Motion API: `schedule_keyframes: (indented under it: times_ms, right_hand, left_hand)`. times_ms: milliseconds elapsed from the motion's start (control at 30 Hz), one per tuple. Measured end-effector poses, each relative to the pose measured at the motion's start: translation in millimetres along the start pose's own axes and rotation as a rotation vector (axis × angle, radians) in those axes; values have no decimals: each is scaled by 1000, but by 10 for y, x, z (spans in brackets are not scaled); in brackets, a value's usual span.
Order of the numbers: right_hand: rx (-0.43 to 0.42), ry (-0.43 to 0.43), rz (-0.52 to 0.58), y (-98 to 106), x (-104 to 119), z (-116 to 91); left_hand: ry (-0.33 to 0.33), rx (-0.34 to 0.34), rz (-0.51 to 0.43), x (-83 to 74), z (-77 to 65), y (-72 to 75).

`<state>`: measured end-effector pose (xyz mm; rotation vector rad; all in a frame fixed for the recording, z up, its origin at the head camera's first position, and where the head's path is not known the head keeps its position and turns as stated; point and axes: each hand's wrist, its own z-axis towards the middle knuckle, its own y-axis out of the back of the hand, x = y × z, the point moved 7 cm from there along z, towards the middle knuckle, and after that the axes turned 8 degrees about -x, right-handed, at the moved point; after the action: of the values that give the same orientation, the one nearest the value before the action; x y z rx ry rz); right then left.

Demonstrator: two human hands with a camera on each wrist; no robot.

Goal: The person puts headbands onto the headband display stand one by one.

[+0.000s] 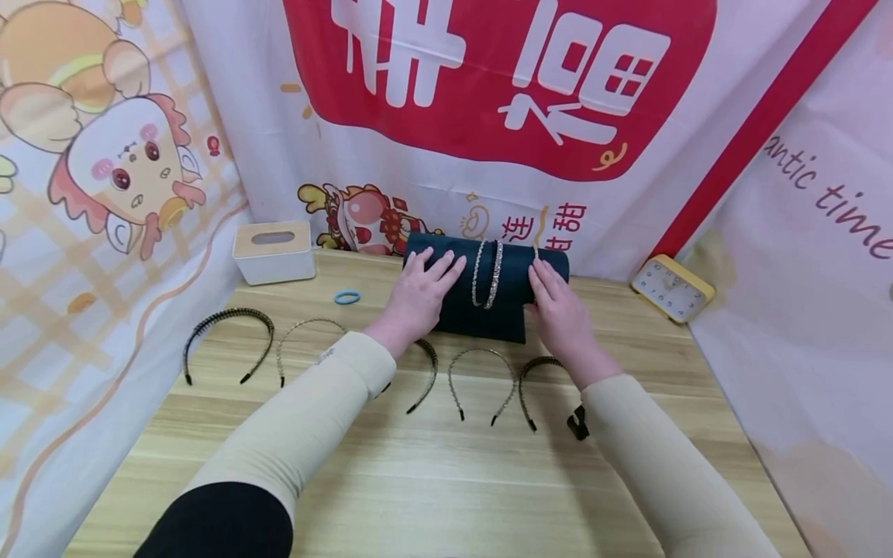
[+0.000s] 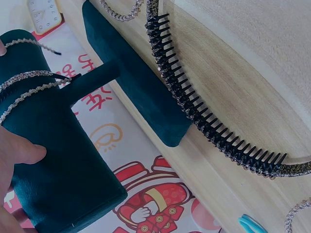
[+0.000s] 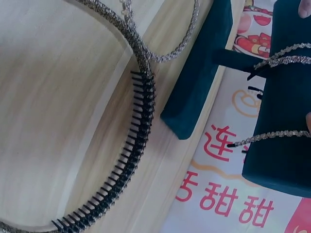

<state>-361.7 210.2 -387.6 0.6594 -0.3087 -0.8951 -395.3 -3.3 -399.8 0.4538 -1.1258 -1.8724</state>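
A dark green T-shaped display stand (image 1: 456, 267) stands at the back of the table, its padded roll lying across the top. Two glittery headbands (image 1: 495, 275) sit close together round the middle of the roll. A third thin headband (image 3: 279, 134) is round its right part. My left hand (image 1: 415, 298) rests on the left part of the roll, fingers spread, with the thumb (image 2: 29, 151) on the velvet. On the right part lies my right hand (image 1: 561, 322), fingers fairly straight, touching the roll at the third headband. Its palm side is mostly hidden.
Several headbands, such as a black toothed one (image 1: 230, 314) and a thin silver one (image 1: 481, 353), lie in a row before the stand. A blue ring (image 1: 346, 297) and a tissue box (image 1: 274, 256) are left; a yellow clock (image 1: 673, 288) is right. Printed cloth hangs behind.
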Motion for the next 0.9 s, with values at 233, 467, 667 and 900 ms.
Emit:
schedule_keyframes:
  times_ms: [233,467,667,900]
  right_hand:
    - [52,16,48,-13,-79,-41]
    - [72,31,76,14,-92,-20]
    - [39,36,40,8,-90,0]
    - [26,32,-1,-14,-57,19]
  left_hand:
    - [1,17,-8,-24,8,3]
    - [2,31,12,-21,13,16]
    - [2,43,23,-17,11,5]
    - [1,38,39,-16,11,-9]
